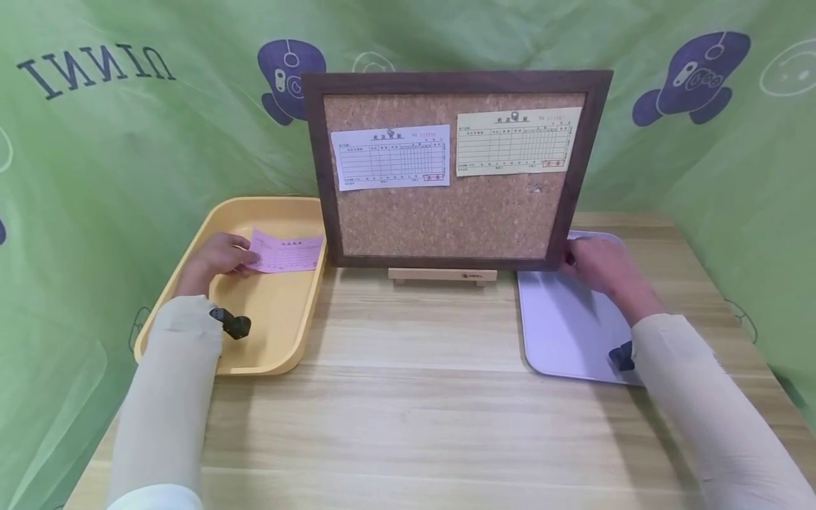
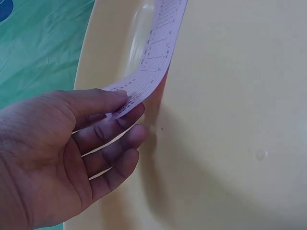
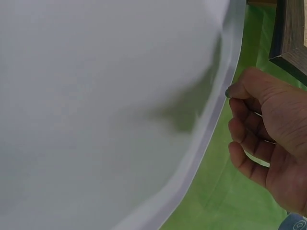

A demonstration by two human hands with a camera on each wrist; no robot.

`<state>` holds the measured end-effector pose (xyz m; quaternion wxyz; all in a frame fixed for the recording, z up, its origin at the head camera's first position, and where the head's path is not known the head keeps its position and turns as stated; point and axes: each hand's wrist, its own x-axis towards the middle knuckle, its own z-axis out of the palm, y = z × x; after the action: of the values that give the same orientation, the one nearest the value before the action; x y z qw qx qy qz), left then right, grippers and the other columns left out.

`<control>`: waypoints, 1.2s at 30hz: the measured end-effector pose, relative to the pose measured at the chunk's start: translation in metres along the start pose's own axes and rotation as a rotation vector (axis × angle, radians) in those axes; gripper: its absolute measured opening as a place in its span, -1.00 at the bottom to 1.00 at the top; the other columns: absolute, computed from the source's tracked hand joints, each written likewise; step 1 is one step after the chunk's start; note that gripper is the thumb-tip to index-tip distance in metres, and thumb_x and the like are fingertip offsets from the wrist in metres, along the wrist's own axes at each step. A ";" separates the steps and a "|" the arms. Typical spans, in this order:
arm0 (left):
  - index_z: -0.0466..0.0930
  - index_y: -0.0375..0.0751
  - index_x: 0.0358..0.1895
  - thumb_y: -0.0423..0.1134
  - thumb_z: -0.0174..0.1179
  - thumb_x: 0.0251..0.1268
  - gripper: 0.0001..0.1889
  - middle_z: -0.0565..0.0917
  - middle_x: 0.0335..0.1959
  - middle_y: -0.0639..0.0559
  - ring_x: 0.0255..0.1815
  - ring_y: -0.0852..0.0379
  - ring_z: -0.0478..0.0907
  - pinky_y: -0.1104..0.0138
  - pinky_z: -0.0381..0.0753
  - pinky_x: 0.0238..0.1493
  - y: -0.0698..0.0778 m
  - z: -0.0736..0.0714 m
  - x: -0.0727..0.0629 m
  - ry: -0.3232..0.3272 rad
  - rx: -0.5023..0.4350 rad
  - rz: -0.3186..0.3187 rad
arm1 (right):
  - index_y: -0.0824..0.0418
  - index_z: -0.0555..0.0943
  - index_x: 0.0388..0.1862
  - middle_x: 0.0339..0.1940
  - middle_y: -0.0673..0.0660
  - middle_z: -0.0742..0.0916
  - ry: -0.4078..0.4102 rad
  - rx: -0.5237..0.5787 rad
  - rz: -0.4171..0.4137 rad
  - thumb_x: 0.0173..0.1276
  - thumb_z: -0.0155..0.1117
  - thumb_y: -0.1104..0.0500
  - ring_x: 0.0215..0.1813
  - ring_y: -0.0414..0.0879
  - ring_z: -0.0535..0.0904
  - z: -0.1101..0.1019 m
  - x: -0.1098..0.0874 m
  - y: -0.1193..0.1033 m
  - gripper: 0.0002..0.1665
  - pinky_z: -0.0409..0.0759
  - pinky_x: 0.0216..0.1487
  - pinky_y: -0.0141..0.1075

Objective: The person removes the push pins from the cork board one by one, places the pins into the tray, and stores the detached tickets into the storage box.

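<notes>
My left hand (image 1: 219, 256) reaches into the yellow tray (image 1: 308, 312) and pinches the near end of a pink receipt slip (image 1: 287, 253) between thumb and fingers. In the left wrist view the slip (image 2: 156, 62) curves upward, away from the fingertips. My right hand (image 1: 602, 263) is over the far part of the lilac tray (image 1: 554, 333), beside the board's lower right corner. Its thumb and index finger pinch a small dark greenish object (image 3: 228, 93), pin-sized; I cannot tell its kind. The other fingers are loosely curled.
A dark-framed cork board (image 1: 440, 223) stands upright between the trays on a light wooden stand (image 1: 443, 275). Pinned to it are a white receipt (image 1: 392, 159) and a yellow receipt (image 1: 518, 142). Another small shiny pin (image 1: 535, 188) sits below the yellow one. Green patterned cloth (image 1: 191, 134) surrounds the table.
</notes>
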<state>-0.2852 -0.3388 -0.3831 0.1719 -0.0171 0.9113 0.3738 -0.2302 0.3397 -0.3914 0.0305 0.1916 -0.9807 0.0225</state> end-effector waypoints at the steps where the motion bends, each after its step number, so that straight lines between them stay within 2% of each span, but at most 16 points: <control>1: 0.33 -0.69 0.19 -0.39 0.19 0.47 -0.57 0.68 -0.54 -0.02 -0.52 0.18 0.63 0.34 0.64 -0.45 0.000 0.000 0.000 -0.007 0.004 -0.002 | 0.15 0.48 -0.55 -0.65 0.10 0.59 -0.015 0.001 0.007 0.35 0.38 0.16 -0.52 0.14 0.57 0.001 0.000 0.000 -0.68 0.57 -0.40 0.13; 7: 0.43 -0.66 0.08 -0.37 0.20 0.47 -0.66 0.68 -0.53 -0.01 -0.51 0.18 0.62 0.35 0.63 -0.45 -0.001 0.003 0.000 -0.041 0.042 -0.003 | 0.16 0.48 -0.55 -0.64 0.12 0.58 -0.074 0.032 0.040 0.33 0.34 0.16 -0.53 0.12 0.53 0.002 -0.001 0.000 -0.70 0.54 -0.45 0.10; 12: 0.49 -0.60 -0.04 -0.36 0.21 0.48 -0.74 0.66 -0.52 0.00 -0.51 0.16 0.60 0.36 0.62 -0.45 -0.002 0.003 0.000 -0.062 0.060 0.000 | 0.12 0.43 -0.58 -0.65 0.09 0.54 -0.079 0.052 0.035 0.31 0.30 0.20 -0.56 0.08 0.46 0.003 -0.002 -0.001 -0.70 0.49 -0.50 0.05; 21: 0.46 -0.56 -0.07 -0.36 0.23 0.47 -0.75 0.64 -0.53 0.01 -0.53 0.15 0.59 0.36 0.61 -0.45 -0.002 0.003 -0.001 -0.060 0.065 -0.007 | 0.11 0.41 -0.57 -0.63 0.04 0.51 -0.117 0.103 0.039 0.30 0.29 0.20 -0.54 0.01 0.42 0.005 -0.007 -0.002 -0.70 0.39 -0.52 -0.11; 36: 0.46 -0.59 -0.03 -0.34 0.25 0.47 -0.70 0.64 -0.53 0.02 -0.53 0.15 0.58 0.35 0.61 -0.45 -0.004 0.003 -0.001 -0.066 0.068 -0.013 | 0.10 0.45 -0.53 -0.60 0.02 0.53 -0.141 0.122 0.045 0.32 0.31 0.18 -0.52 0.00 0.43 0.004 -0.008 -0.002 -0.73 0.38 -0.51 -0.11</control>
<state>-0.2825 -0.3403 -0.3873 0.2047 -0.0047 0.9172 0.3417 -0.2218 0.3403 -0.3958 -0.0511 0.1722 -0.9813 0.0693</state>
